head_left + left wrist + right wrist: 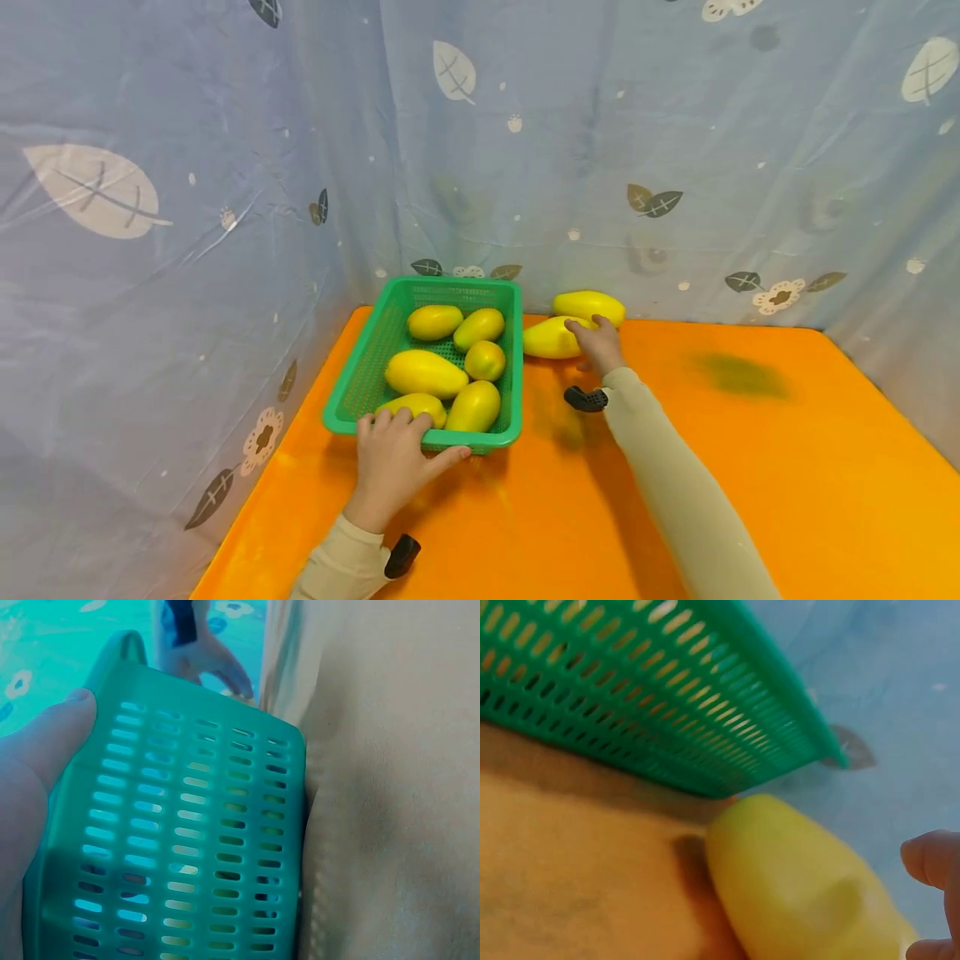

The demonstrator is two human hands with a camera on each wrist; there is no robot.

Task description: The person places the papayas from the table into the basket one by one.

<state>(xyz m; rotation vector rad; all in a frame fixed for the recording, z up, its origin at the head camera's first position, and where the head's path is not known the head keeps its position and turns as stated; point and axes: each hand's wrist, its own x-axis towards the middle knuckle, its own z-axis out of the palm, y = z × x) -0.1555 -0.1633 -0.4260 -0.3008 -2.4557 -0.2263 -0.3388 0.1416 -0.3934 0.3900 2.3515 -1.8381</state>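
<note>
A green plastic basket [514, 392] with slotted walls holds several yellow mangoes [426, 373]. My left hand [393, 454] grips its near rim, fingers over the edge and thumb along the outside; the thumb [64, 731] shows on the rim in the left wrist view. To the right of the basket lie two larger yellow mangoes, one nearer [551, 338] and one behind it [592, 305]. My right hand [600, 346] reaches over the right end of the nearer mango, fingers spread. In the right wrist view its fingertips [928, 859] stand beside that mango [787, 877]; contact is unclear.
The table has an orange cover [712, 467]. A pale blue leaf-patterned curtain [585, 158] hangs close behind the basket and along the left side. Black straps or mounts [587, 399] sit at both wrists.
</note>
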